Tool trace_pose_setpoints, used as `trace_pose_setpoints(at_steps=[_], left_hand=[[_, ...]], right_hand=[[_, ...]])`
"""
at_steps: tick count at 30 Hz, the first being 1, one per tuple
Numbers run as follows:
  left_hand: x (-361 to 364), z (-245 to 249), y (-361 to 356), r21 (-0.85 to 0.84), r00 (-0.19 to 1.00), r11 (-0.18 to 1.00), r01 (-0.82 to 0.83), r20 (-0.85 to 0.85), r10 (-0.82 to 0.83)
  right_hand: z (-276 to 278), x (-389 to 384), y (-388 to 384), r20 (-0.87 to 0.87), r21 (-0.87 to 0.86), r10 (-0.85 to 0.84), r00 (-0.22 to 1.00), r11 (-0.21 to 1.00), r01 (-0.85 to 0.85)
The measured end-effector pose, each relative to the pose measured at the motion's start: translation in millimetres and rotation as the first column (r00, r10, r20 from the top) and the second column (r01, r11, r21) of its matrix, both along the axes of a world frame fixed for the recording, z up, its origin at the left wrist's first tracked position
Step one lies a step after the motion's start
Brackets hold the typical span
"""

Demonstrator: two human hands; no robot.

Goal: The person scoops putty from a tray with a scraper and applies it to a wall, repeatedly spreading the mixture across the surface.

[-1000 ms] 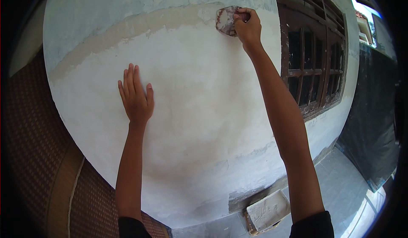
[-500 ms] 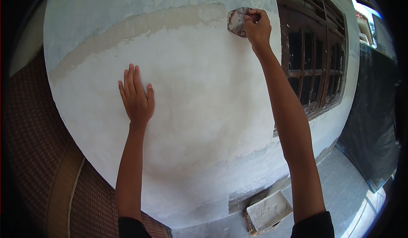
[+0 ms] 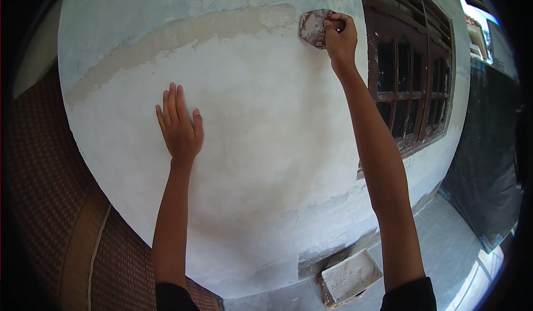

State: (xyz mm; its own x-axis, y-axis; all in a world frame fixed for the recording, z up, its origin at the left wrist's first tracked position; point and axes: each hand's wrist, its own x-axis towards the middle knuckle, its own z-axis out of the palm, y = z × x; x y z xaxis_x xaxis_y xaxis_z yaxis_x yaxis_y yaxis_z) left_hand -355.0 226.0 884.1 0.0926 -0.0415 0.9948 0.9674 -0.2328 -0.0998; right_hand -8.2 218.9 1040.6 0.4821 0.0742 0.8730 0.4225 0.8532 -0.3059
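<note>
My right hand (image 3: 341, 38) grips a putty scraper (image 3: 314, 28) at the upper right of the plastered wall (image 3: 244, 128). Its broad flat blade is reddish brown and smeared with whitish plaster, and it lies on or very near the wall surface. Fingers and thumb pinch the scraper's right side; its handle is mostly hidden by them. Lying flat against the white part of the wall, my left hand (image 3: 181, 132) has its fingers spread and pointing up. Above both hands runs a beige, uneven band (image 3: 161, 42) where the white coat ends raggedly.
A brown wooden window (image 3: 411, 72) with glass panes is close to the right of my right hand. Below, on the grey tiled floor, stands a tray (image 3: 352, 276) of wet plaster. Woven brown matting (image 3: 44, 172) lines the left, and a dark sheet (image 3: 483, 150) hangs at right.
My right hand and the scraper have shifted slightly to the right along the wall. My left hand stays nearly where it was.
</note>
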Motion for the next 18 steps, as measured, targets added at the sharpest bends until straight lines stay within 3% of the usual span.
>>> trace_pose_setpoints(at_steps=[2,6,8,13,15,16,18], left_hand=[[0.9,-0.6,0.2,0.005,1.0,1.0,0.003,0.004,-0.003],[-2.7,-0.2,-0.2,0.001,1.0,1.0,0.007,-0.015,-0.007],[-3.7,-0.2,-0.3,0.002,1.0,1.0,0.005,-0.017,-0.005],[0.3,-1.1,0.5,0.01,1.0,1.0,0.007,-0.001,-0.007],[0.8,0.1,0.5,0.014,1.0,1.0,0.014,0.0,-0.014],[0.2,-1.4,-0.3,0.011,1.0,1.0,0.018,-0.002,-0.018],[-2.7,-1.1,0.6,-0.005,1.0,1.0,0.027,-0.009,-0.027]], right_hand=[[0.3,-11.9,2.6,0.041,-0.01,0.187,0.981,0.982,-0.187],[0.9,-29.3,5.6,0.166,0.008,0.115,0.979,0.993,-0.118],[1.5,-21.7,8.7,0.128,-0.063,0.057,0.99,0.997,-0.049],[-3.4,8.3,13.7,-0.01,-0.021,0.048,0.999,0.999,-0.049],[0.2,-1.0,8.8,-0.004,0.03,0.169,0.986,0.985,-0.169],[-0.6,-8.9,8.7,0.025,0.007,0.236,0.971,0.972,-0.237],[2.8,-27.9,8.3,0.136,0.002,0.131,0.982,0.991,-0.133]])
